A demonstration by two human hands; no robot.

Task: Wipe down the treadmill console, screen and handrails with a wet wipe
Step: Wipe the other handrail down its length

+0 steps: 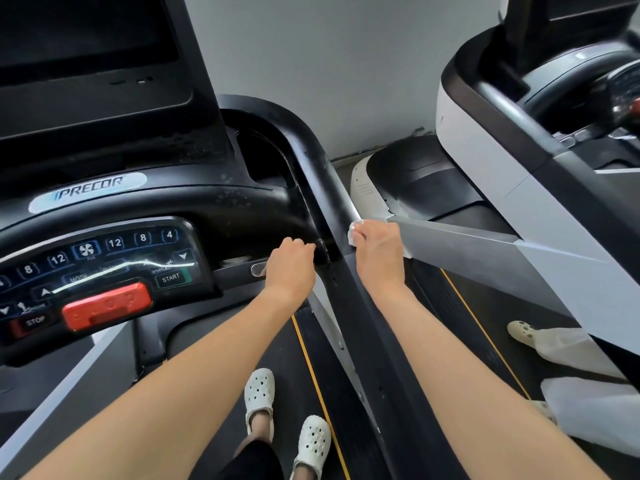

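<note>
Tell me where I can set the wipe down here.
The recessed tray between screen and handrail is bare, as is the ledge above the Precor badge. The keypad is all buttons; the left hand and the right hand with the wipe crowd the handrail joint.

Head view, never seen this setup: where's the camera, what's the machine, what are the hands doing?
There is no robot here. One wide-angle camera worn on a person's head looks down along both bare arms. The machine is a Precor treadmill: its console with a large red button sits at lower left, and the dark screen is above it. The right hand holds a white wet wipe against the black right handrail. The left hand sits with curled fingers where the front bar meets that rail; whether it grips is unclear. A second treadmill stands at right, with another person's shoe on its deck.
</note>
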